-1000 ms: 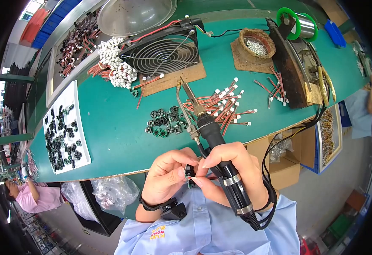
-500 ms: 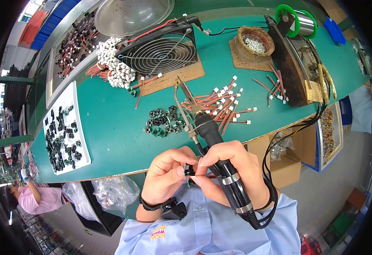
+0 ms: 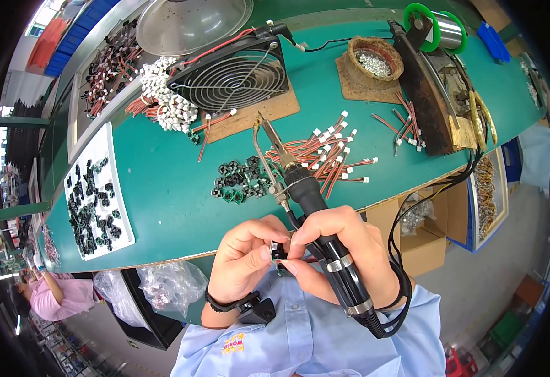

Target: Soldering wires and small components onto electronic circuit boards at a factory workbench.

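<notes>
My left hand [image 3: 240, 256] is closed in a pinch on a small black component [image 3: 277, 249], held just off the near edge of the bench. In my right hand [image 3: 356, 248] lies a soldering iron [image 3: 305, 190] with a thin metal tube alongside, its tip pointing up and away. The right thumb and forefinger also pinch together beside the component; a short reddish wire seems to run there, mostly hidden by the fingers. Past my hands are a cluster of black-and-green components [image 3: 240, 180] and a fan of red-and-black wire leads [image 3: 331, 151] with white connectors.
A caged black fan [image 3: 237, 81] stands on a board at the back. Right of it are a crusted bowl [image 3: 375, 60] of metal bits and a solder reel [image 3: 446, 32]. A white tray [image 3: 122, 213] of components lies left. Black cables [image 3: 395, 242] hang beside my right hand.
Both hands keep nearly the same pose, with small finger shifts around the component. The bench view has moved slightly left. At far left, a person in pink has shifted their arm.
</notes>
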`<act>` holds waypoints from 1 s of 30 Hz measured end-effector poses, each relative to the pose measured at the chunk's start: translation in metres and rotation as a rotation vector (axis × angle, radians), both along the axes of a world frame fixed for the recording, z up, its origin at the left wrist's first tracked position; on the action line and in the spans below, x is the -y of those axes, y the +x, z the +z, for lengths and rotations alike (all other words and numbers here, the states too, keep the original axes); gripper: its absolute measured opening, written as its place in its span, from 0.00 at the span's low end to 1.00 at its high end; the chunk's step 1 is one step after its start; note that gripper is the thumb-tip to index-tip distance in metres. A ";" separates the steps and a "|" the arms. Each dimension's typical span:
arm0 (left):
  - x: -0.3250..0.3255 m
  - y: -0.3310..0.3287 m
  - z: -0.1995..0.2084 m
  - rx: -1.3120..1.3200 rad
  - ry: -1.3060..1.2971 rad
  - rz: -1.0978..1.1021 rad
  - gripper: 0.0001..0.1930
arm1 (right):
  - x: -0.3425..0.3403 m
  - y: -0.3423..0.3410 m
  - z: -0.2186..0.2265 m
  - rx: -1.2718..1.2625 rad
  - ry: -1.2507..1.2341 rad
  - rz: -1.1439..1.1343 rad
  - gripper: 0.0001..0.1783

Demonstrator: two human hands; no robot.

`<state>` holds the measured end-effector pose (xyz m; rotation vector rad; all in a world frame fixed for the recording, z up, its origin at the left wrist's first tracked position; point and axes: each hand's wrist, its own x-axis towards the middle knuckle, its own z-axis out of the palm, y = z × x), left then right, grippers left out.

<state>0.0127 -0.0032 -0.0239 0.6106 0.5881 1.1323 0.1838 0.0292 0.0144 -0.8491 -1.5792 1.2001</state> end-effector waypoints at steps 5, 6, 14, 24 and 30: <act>0.000 0.000 0.001 -0.049 0.007 0.011 0.10 | -0.004 0.003 0.004 0.056 0.017 0.031 0.21; -0.001 0.000 0.002 -0.059 0.009 0.012 0.10 | -0.005 0.003 0.004 0.051 0.011 0.041 0.21; -0.002 0.001 0.004 -0.085 0.024 0.009 0.10 | -0.006 0.005 0.006 0.055 -0.001 0.055 0.20; -0.001 0.004 0.001 0.012 0.004 -0.004 0.10 | -0.006 0.004 0.005 0.025 0.036 0.036 0.20; -0.001 0.006 0.003 0.034 -0.028 0.005 0.09 | -0.004 0.004 0.004 -0.025 0.049 0.017 0.19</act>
